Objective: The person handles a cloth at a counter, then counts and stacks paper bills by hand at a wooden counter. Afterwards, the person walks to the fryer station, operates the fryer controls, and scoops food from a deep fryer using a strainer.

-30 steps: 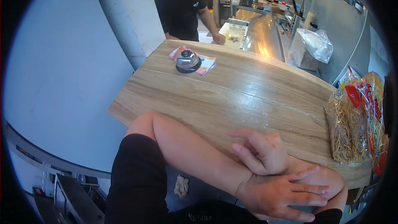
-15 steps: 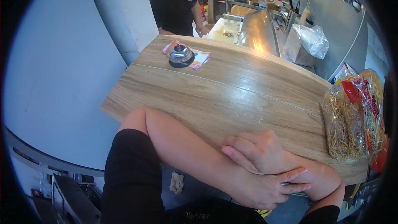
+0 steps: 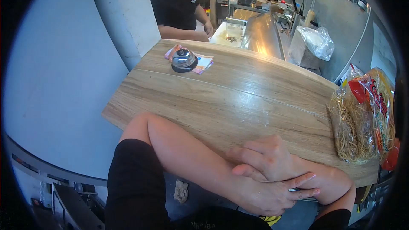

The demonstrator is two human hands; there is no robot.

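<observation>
From my remote seat I am seeing a person in a dark shirt (image 3: 172, 10) standing behind the counter (image 3: 213, 102), and a call bell (image 3: 184, 61) sitting on colourful paper slips (image 3: 205, 64). Along the near edge the arms are folding across each other: the left hand (image 3: 266, 196) is lying with fingers stretched over the right forearm, while the right hand (image 3: 267, 157) is curling loosely above the left wrist, its palm hidden, so I cannot tell whether it is gripping. At the right end, well apart from both hands, a bag of noodles (image 3: 351, 132) is resting on the counter. I am judging it light, its film slippery, its contents brittle, so best cradled low from both sides. It is looking clear and crinkled, showing tangled tan strands, with a red-labelled pack (image 3: 378, 98) leaning beside it.
</observation>
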